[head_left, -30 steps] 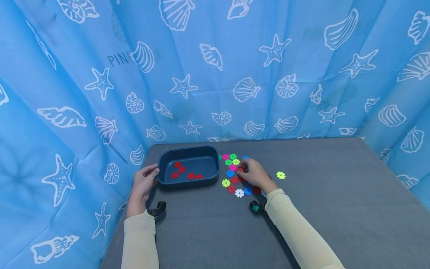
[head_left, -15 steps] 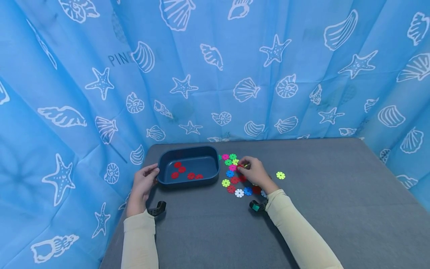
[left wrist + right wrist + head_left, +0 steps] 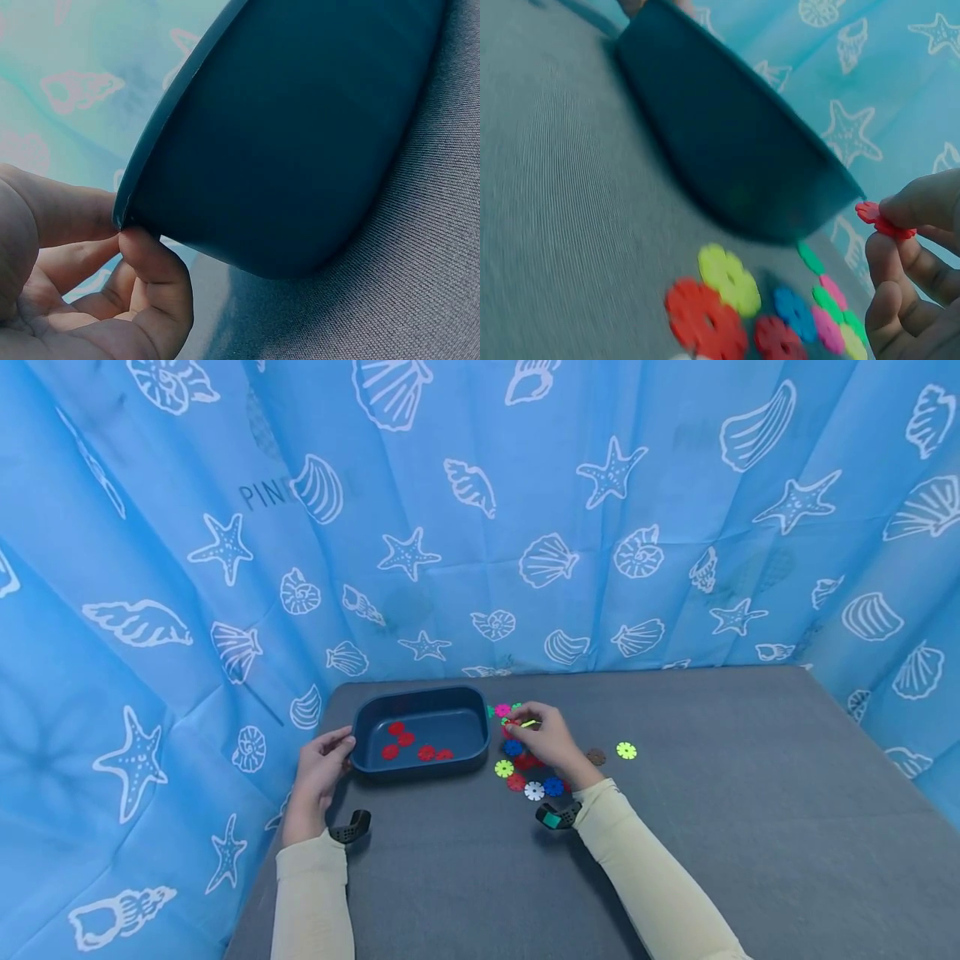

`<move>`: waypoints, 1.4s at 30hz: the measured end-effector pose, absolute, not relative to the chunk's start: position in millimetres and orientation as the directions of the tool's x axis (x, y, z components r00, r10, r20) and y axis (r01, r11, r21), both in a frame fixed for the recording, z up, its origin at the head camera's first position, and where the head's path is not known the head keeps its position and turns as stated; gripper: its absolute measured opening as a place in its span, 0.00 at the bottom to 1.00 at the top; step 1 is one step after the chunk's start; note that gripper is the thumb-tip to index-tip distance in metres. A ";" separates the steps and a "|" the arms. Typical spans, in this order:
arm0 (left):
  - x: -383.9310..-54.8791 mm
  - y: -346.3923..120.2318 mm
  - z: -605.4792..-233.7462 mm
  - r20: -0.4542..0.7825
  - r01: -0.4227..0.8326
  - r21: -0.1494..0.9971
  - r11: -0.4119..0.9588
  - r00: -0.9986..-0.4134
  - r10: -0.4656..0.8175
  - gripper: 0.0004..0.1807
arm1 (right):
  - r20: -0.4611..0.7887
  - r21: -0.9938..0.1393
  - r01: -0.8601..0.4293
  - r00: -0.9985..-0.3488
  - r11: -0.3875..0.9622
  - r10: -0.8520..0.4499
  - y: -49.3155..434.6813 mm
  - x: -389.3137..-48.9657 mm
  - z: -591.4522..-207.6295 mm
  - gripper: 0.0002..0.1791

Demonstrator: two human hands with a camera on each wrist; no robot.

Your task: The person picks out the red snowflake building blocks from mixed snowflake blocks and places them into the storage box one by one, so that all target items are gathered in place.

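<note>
At its nine-o'clock end, the dark-blue rectangular tray (image 3: 420, 771) is pinched by the left hand (image 3: 321, 771); beyond three o'clock, the right hand (image 3: 553, 739) pinches a red flower-shaped plastic disc (image 3: 867, 212), which a loosened hold could drop.

Smooth plstc tray (image 3: 285, 135), matt wvn cloth (image 3: 457, 877)

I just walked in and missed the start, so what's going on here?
A person's left hand holds a dark blue tray by its rim. The right hand pinches a red disc, outside the tray. Several red pieces lie inside; loose mixed-colour pieces lie on the grey tabletop.
</note>
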State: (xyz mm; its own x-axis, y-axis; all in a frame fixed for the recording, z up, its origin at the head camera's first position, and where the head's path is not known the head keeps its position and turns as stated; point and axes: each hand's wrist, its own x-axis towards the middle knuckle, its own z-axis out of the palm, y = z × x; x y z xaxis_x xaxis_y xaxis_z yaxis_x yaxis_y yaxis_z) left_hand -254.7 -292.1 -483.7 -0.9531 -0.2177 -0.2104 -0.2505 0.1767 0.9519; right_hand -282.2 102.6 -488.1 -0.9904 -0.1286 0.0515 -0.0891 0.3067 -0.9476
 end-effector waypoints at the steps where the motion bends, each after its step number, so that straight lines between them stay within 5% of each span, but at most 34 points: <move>1: -254.9 -292.1 -483.7 -0.212 -0.252 0.952 0.176 -0.952 -0.219 0.26 | 0.055 -0.949 -0.090 -0.991 0.302 -0.123 99.9 -282.2 -487.5 0.09; 12: -255.2 -292.5 -482.9 -0.214 -0.252 0.952 0.174 -0.954 -0.208 0.27 | 0.027 -0.977 -0.059 -0.988 0.207 -0.155 79.0 -280.3 -477.2 0.11; 42: -255.8 -293.7 -484.8 -0.220 -0.256 0.954 0.157 -0.952 -0.214 0.26 | 0.013 -0.955 -0.087 -0.967 0.284 -0.253 107.8 -273.7 -489.0 0.17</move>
